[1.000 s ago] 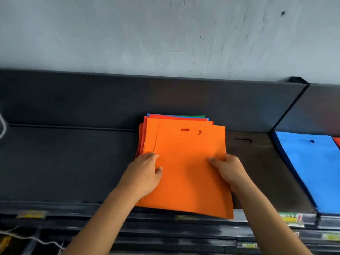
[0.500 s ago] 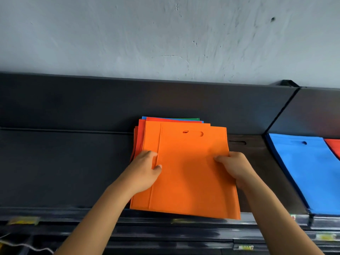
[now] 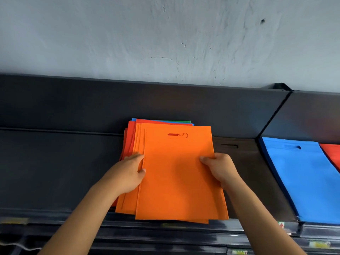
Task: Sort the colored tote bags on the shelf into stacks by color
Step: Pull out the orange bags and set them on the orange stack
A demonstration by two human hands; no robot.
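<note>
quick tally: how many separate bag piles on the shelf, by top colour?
Orange-topped mixed pile, held by left hand and right hand: 1
Brown: 1
Blue: 1
Red, cut off at the frame edge: 1
Total: 4 piles. Bags per pile cannot be counted.

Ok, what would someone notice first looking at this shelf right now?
The bright orange bag on top of the mixed stack mid-shelf, held at its edges by the left hand and right hand. Then the blue bag to the right, a red one beside it.
</note>
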